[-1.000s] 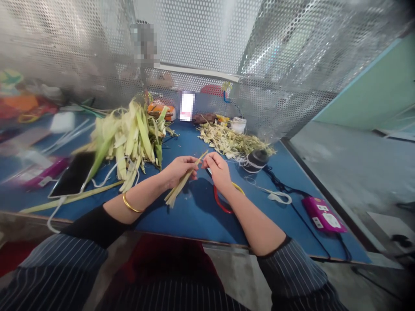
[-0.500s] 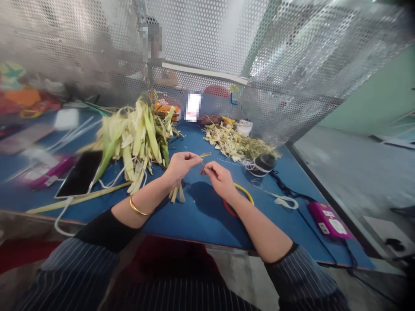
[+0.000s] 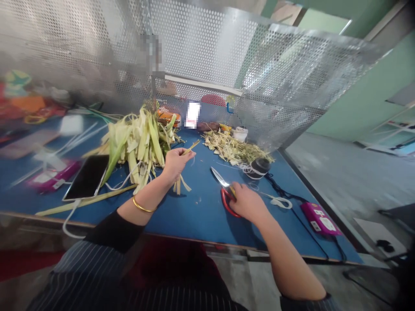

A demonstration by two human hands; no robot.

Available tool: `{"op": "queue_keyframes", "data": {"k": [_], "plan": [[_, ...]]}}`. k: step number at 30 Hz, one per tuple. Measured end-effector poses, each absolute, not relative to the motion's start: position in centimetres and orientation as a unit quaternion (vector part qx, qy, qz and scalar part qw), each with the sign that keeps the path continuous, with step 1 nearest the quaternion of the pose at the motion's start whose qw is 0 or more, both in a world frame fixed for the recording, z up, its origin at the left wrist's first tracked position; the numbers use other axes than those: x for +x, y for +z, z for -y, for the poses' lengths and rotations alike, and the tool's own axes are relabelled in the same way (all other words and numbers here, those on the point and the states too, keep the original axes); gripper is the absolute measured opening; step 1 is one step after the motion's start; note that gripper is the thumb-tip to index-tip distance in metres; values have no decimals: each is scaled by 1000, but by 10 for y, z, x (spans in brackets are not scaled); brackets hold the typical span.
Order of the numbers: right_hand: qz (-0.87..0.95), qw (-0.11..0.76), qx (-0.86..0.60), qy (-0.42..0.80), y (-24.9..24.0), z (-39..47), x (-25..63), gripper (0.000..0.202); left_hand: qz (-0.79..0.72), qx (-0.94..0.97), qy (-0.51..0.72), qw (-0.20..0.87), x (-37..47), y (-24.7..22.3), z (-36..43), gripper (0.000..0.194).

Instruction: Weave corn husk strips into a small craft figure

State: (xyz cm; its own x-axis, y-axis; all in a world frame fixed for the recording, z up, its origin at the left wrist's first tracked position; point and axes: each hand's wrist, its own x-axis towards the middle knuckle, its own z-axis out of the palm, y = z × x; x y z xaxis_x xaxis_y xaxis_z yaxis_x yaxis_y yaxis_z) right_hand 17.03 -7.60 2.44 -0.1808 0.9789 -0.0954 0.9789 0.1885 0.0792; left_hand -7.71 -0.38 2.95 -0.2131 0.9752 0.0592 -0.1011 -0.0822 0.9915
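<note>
The left hand (image 3: 176, 164) pinches pale, flat husk strips (image 3: 192, 147). Apart from it, the right hand (image 3: 248, 201) touches red-and-yellow-handled metal scissors (image 3: 221, 178), grip unclear; the magenta box's (image 3: 319, 218) contents are hidden.

"How's the light?"
"Fairly bright over the blue tabletop (image 3: 194, 220), dim below its front edge. A soft shadow falls beneath the right hand (image 3: 247, 201), and the perforated metal screen (image 3: 207, 43) has pale, hazy glare."
"Sharp?"
"Mostly, mid-frame. The clutter (image 3: 25, 103) at far left smears, the edges stretch, the right corners darken, and two patches are pixelated."
</note>
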Motion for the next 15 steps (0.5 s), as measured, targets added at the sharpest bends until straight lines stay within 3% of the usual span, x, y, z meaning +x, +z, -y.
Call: {"op": "queue_keyframes", "data": {"k": [4,6,10,12,15], "plan": [[-741,-1,669,-60,9,67,177,57,-501,460,615,399,-80,24,0,21],[-718,-91,677,-134,4,65,181,59,-498,465,622,386,-82,23,-1,20],[-601,-351,564,-443,7,82,175,56,-495,473,622,380,-82,22,-2,21],[-519,-392,442,-618,15,96,163,51,-497,482,621,367,-81,22,-1,22],[-443,-406,297,-742,30,111,139,51,-498,490,623,351,-79,22,1,22]]}}
